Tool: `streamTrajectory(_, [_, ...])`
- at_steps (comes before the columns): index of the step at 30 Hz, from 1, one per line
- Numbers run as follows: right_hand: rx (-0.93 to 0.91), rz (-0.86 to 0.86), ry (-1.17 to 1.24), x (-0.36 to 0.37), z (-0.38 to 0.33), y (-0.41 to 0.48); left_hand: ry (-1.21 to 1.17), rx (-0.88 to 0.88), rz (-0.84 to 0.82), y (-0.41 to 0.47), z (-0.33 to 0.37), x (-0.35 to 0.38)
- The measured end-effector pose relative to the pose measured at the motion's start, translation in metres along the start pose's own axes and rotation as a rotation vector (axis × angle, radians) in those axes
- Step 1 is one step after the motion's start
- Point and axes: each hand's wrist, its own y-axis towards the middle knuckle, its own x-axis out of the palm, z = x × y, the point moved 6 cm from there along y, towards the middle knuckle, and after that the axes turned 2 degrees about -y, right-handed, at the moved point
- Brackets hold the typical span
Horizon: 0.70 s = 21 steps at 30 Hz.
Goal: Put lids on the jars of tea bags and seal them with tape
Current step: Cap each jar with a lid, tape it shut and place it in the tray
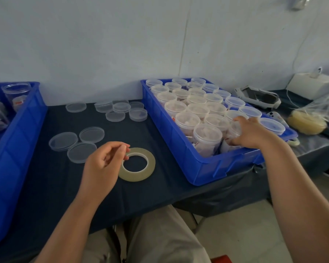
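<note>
Two crates [179,149]: left one cropped.
One tape roll [151,164]: left hand [101,168] curled at rim, hold unclear.
Near lids [81,152]: three.
Right hand [253,133]: grips half-hidden jar [233,128].

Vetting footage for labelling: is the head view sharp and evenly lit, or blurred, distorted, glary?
Head view: dim, bluish, soft throughout; wide-angle distortion bows the left blue plastic crate; the right hand gripping a clear plastic jar looks slightly smeared; no harsh glare, shadows faint.
</note>
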Motion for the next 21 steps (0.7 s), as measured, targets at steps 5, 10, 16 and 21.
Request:
streamTrajectory(5, [-0.098, 0.271, 0.132, -0.033, -0.031, -0.024, 0.017, -0.038, 0.0, -0.001, -0.005, -0.003])
streamTrajectory(10, [-0.513, 0.539, 0.4, -0.051, -0.14, -0.09, 0.05, -0.046, 0.013, -0.003, -0.013, -0.013])
streamTrajectory(16, [-1.089, 0.382, 0.389, 0.032, -0.286, -0.164, 0.121, -0.155, 0.095, -0.005, -0.033, -0.038])
streamTrajectory(21, [-1.148, 0.492, 0.561, 0.106, -0.322, -0.178, 0.26, -0.283, 0.139, -0.005, -0.045, -0.074])
